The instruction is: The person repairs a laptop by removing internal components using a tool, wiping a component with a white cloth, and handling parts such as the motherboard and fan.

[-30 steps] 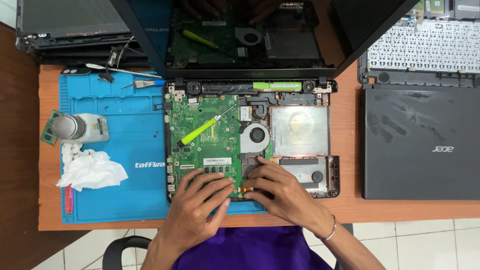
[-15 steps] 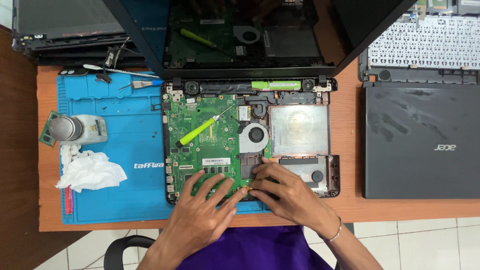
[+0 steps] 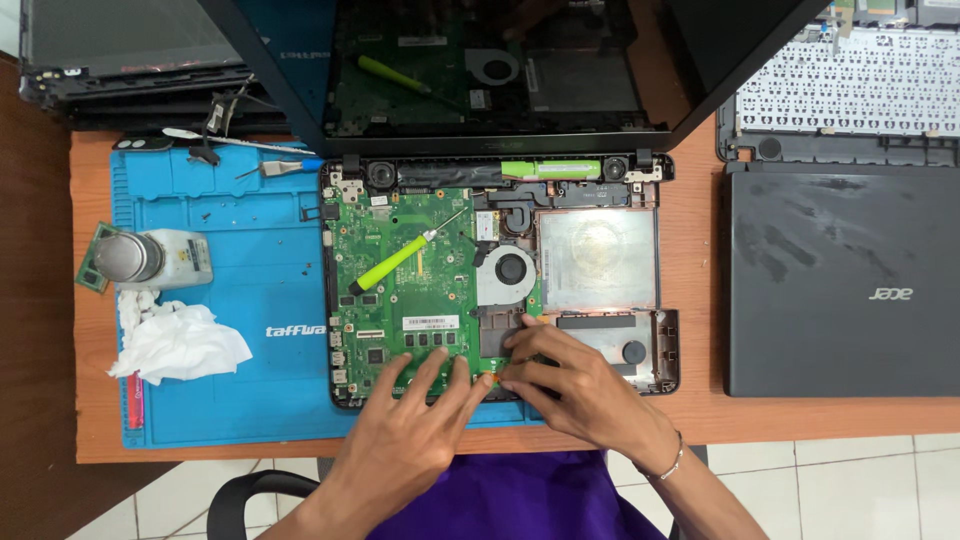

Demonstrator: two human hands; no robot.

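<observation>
Nearest us, our left hand (image 3: 415,440) lay flat with its fingers spread on the near edge of the green motherboard (image 3: 400,290), holding nothing that we could see. Our right hand (image 3: 575,385) pressed beside it, fingers bent and close together at the board's near right corner; whether they pinched a small part there we could not tell. The board sat in the open laptop base (image 3: 600,270), which lay on the wooden table (image 3: 700,250) with its left part over the blue repair mat (image 3: 230,330).

To do this well, we judged that both hands should press evenly and low, keeping fingertips off the memory slot and the round fan (image 3: 505,275) just beyond the right hand.

A yellow-green screwdriver (image 3: 395,262) lay loose and slantwise on the board, a little beyond our left fingers; a careless sweep could knock it. To the left, the mat offered open room, with crumpled white tissue (image 3: 180,340) and a small bottle (image 3: 155,258) near its left edge. To the right, a closed dark laptop (image 3: 840,280) stood near the base, leaving only a narrow strip. Farthest off, the tilted screen lid (image 3: 500,70) hemmed the far side.
</observation>
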